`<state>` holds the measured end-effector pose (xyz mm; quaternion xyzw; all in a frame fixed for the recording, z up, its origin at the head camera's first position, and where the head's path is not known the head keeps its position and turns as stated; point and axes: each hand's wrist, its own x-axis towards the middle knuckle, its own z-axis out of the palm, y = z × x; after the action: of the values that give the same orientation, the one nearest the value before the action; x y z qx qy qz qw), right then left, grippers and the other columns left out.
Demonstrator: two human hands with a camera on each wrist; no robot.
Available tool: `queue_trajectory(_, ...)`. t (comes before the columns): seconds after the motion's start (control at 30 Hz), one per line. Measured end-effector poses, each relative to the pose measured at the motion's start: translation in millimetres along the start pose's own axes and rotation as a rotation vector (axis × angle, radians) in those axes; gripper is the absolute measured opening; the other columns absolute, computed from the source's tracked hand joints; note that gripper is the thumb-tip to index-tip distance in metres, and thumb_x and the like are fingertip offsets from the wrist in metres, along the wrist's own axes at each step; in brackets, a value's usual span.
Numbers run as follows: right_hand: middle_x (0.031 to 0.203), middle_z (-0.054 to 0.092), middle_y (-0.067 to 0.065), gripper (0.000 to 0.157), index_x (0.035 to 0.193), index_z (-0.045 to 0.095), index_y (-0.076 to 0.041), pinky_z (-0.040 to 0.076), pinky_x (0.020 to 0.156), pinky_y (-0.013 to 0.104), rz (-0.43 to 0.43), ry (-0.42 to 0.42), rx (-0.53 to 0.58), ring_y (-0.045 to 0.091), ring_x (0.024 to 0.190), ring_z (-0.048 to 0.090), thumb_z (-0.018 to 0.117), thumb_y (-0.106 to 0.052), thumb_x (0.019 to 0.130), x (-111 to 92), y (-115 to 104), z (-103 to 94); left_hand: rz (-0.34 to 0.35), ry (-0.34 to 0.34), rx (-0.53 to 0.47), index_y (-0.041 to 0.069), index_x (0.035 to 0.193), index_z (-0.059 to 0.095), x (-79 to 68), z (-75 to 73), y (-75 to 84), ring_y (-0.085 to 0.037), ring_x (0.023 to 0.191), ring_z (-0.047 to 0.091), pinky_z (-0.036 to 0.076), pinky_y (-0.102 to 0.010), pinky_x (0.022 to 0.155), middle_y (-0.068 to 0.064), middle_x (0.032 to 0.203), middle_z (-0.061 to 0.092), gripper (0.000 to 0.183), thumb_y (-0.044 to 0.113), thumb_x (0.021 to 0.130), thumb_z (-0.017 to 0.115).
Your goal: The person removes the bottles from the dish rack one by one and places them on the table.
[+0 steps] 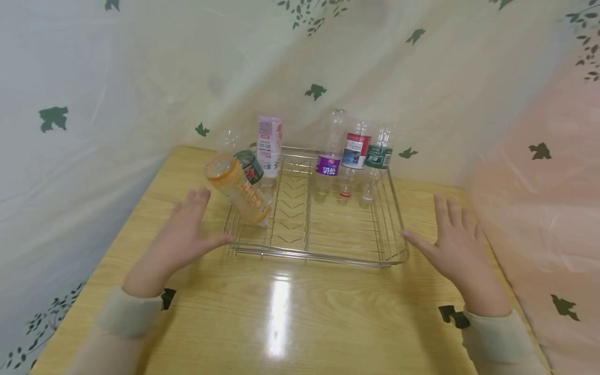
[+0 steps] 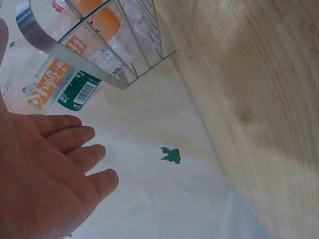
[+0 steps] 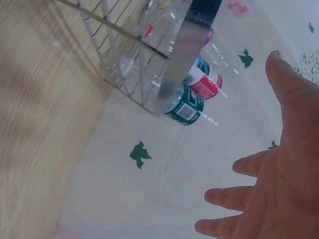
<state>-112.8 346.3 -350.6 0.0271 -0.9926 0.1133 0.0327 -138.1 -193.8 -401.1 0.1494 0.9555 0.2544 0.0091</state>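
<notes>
A: Where are the hands?

B: Both are spread flat with straight fingers, holding nothing. The left hand (image 1: 187,229) sits at nine o'clock of the wire rack (image 1: 323,255), its thumb tip just beside the rack's near left corner; whether it touches the wire I cannot tell. The right hand (image 1: 452,245) is at three o'clock of the rack, its thumb near the near right corner, again too close to call.

A: What's in the rack?

B: An orange-label bottle (image 1: 236,190) leans tilted at the left side, neck down; its mouth is hidden among the wires. Behind it a green-label bottle (image 1: 248,165) is mostly covered. A pink-label bottle (image 1: 269,146) stands at eleven o'clock. At one o'clock stand three clear ones: purple-label bottle (image 1: 328,164), red-and-blue-label bottle (image 1: 355,151), dark green-label bottle (image 1: 378,156). Their clear upper parts fade into the patterned plastic sheet (image 1: 140,78).

A: The wrist views?

B: Blurred. The left wrist view shows only fingers (image 2: 75,134) and a cut-off rack corner; the right wrist view shows the palm partly out of frame.
</notes>
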Motion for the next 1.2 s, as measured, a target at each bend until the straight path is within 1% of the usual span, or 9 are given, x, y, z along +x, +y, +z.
queue_trajectory(0.1, 0.166, -0.005, 0.026, 0.112, 0.163, -0.009, -0.013, -0.010, 0.108, 0.076, -0.010, 0.010, 0.003, 0.054, 0.146, -0.008, 0.056, -0.072, 0.092, 1, -7, -2.2, 0.020, -0.014, -0.055, -0.005, 0.160, 0.007, 1.8, 5.4, -0.2, -0.037, 0.152, -0.005, 0.000, -0.055, 0.121, -0.023, 0.166, 0.005, 0.123, 0.068, 0.084, 0.070)
queue_trajectory(0.2, 0.166, -0.002, 0.026, 0.115, 0.162, -0.008, -0.008, -0.004, 0.110, 0.076, -0.024, 0.018, 0.011, 0.055, 0.146, -0.005, 0.057, -0.072, 0.091, 2, -14, -4.2, 0.032, -0.023, -0.094, -0.005, 0.160, 0.006, 3.6, 11.8, -1.0, -0.041, 0.151, -0.001, 0.003, -0.057, 0.121, -0.023, 0.166, 0.004, 0.122, 0.062, 0.085, 0.075)
queue_trajectory(0.3, 0.166, -0.001, 0.026, 0.117, 0.161, -0.007, -0.004, 0.000, 0.112, 0.074, -0.037, 0.016, 0.030, 0.054, 0.146, -0.004, 0.057, -0.072, 0.091, 4, -21, -4.7, 0.024, -0.029, -0.127, -0.002, 0.161, 0.004, 4.6, 17.9, -2.8, -0.042, 0.151, 0.002, 0.008, -0.058, 0.120, -0.022, 0.166, 0.004, 0.122, 0.062, 0.085, 0.075)
queue_trajectory(0.37, 0.166, -0.002, 0.025, 0.118, 0.161, -0.006, -0.002, -0.001, 0.114, 0.071, -0.043, 0.012, 0.049, 0.053, 0.147, -0.005, 0.058, -0.071, 0.091, 6, -25, -3.7, 0.014, -0.038, -0.148, 0.000, 0.161, 0.003, 4.9, 20.9, -3.1, -0.042, 0.151, 0.004, 0.011, -0.060, 0.119, -0.021, 0.167, 0.003, 0.122, 0.061, 0.085, 0.075)
queue_trajectory(0.57, 0.164, 0.006, 0.029, 0.117, 0.161, 0.002, 0.003, 0.002, 0.117, 0.067, -0.100, 0.023, 0.096, 0.052, 0.148, 0.002, 0.063, -0.067, 0.090, 14, -43, -3.2, 0.012, -0.049, -0.190, 0.002, 0.162, 0.003, 5.5, 28.1, -2.2, -0.043, 0.151, 0.006, 0.013, -0.061, 0.119, -0.023, 0.166, 0.004, 0.120, 0.059, 0.085, 0.076)
queue_trajectory(0.7, 0.165, 0.010, 0.027, 0.115, 0.161, 0.007, 0.002, 0.008, 0.118, 0.065, -0.146, 0.027, 0.151, 0.049, 0.149, 0.008, 0.066, -0.066, 0.089, 20, -57, -4.2, 0.023, -0.044, -0.222, 0.002, 0.162, 0.005, 5.4, 32.2, -1.0, -0.044, 0.150, 0.008, 0.014, -0.061, 0.119, -0.024, 0.165, 0.006, 0.119, 0.056, 0.086, 0.077)
queue_trajectory(0.83, 0.165, 0.015, 0.022, 0.112, 0.163, 0.010, -0.003, 0.015, 0.118, 0.063, -0.174, 0.022, 0.207, 0.045, 0.149, 0.014, 0.066, -0.066, 0.089, 25, -70, -2.3, 0.045, -0.032, -0.238, 0.001, 0.162, 0.007, 5.4, 36.6, -1.4, -0.044, 0.150, 0.011, 0.015, -0.060, 0.119, -0.024, 0.165, 0.009, 0.118, 0.058, 0.085, 0.076)
queue_trajectory(0.97, 0.166, 0.017, 0.018, 0.109, 0.164, 0.012, -0.009, 0.018, 0.118, 0.063, -0.194, 0.005, 0.255, 0.043, 0.149, 0.017, 0.066, -0.066, 0.089, 29, -84, 1.0, 0.066, -0.025, -0.247, 0.003, 0.163, 0.008, 6.8, 41.5, -1.4, -0.041, 0.150, 0.012, 0.016, -0.058, 0.119, -0.021, 0.166, 0.010, 0.117, 0.059, 0.085, 0.076)
queue_trajectory(1.2, 0.165, 0.023, 0.016, 0.103, 0.163, 0.021, -0.009, 0.022, 0.117, 0.062, -0.244, -0.048, 0.266, 0.040, 0.148, 0.022, 0.067, -0.065, 0.089, 36, -119, 8.9, 0.057, -0.025, -0.278, 0.004, 0.163, 0.004, 8.8, 46.0, 1.7, -0.040, 0.150, 0.012, 0.017, -0.057, 0.120, -0.020, 0.166, 0.007, 0.117, 0.060, 0.086, 0.074)
